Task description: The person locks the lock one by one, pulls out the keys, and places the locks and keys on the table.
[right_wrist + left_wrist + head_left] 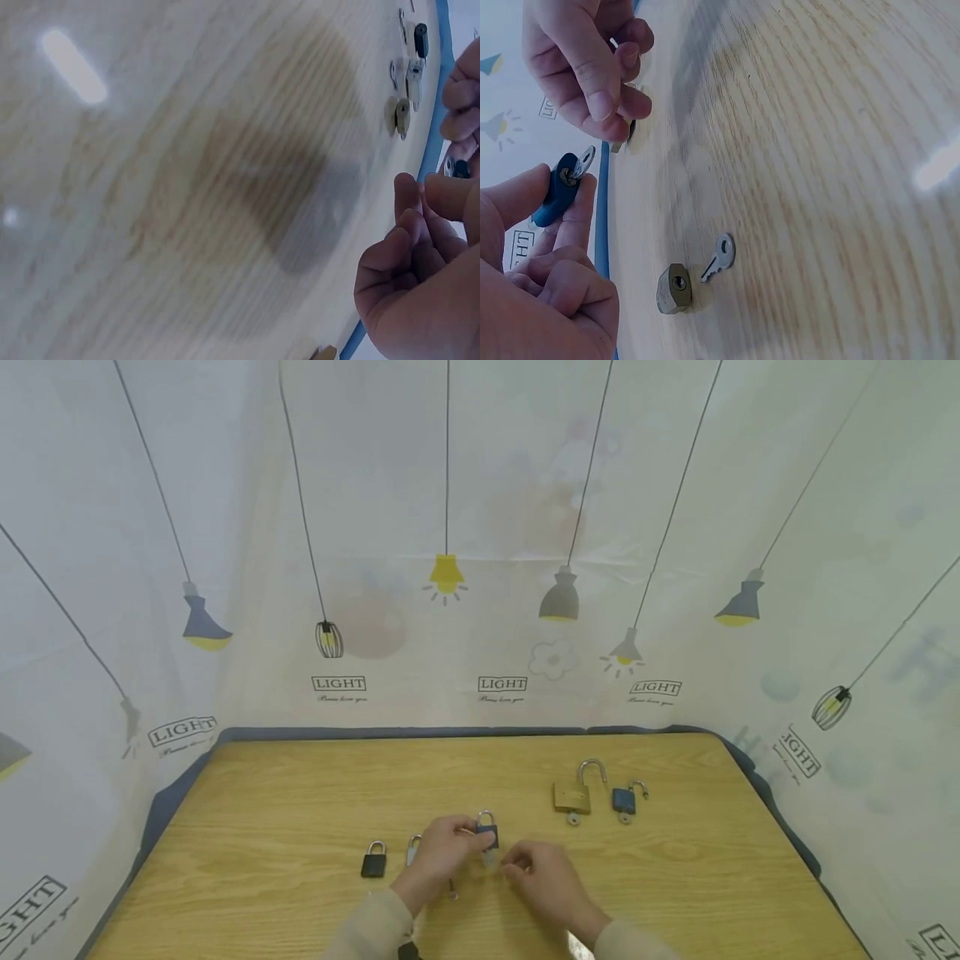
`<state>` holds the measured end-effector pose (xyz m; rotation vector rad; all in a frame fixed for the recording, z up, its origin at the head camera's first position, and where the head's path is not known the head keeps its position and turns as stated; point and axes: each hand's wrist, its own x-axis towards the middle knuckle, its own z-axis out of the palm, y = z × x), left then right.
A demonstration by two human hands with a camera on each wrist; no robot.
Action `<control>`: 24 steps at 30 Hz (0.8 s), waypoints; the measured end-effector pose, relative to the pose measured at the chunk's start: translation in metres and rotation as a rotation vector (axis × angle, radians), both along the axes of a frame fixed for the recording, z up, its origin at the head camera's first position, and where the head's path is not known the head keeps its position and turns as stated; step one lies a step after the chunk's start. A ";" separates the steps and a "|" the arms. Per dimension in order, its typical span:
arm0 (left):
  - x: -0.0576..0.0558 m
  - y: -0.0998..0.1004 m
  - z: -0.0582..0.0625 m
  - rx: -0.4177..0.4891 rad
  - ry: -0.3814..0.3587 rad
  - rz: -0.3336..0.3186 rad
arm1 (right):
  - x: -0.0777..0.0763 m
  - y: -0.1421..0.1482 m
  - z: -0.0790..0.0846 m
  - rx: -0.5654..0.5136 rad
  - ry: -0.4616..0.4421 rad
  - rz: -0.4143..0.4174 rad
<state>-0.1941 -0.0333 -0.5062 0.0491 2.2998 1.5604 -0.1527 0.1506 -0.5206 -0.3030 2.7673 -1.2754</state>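
Observation:
My left hand [444, 858] pinches a small blue padlock [487, 835] between thumb and fingers, its shackle up and closed. In the left wrist view, a silver key [585, 160] sticks out of the keyhole in the padlock's underside. Just right of it is my right hand [546, 881], fingers loosely curled, with nothing visible between them. Below the left hand, a brass-coloured padlock [675, 289] stands on the table with a loose key [721, 255] beside it; the hand hides it in the head view.
A black padlock [373, 862] and a silver padlock [413, 850], partly covered by the left hand, stand on the wooden table [300, 793]. Further back on the right lie a large brass padlock [572, 798] and another blue padlock [624, 802], both with open shackles and keys inserted.

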 end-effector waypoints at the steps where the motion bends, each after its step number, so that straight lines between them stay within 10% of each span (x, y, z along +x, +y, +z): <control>1: 0.000 0.000 -0.001 0.000 -0.002 0.002 | 0.001 -0.002 -0.001 -0.023 -0.011 -0.005; 24: 0.001 0.004 -0.007 0.035 -0.040 0.020 | 0.004 -0.018 -0.005 -0.248 -0.194 -0.235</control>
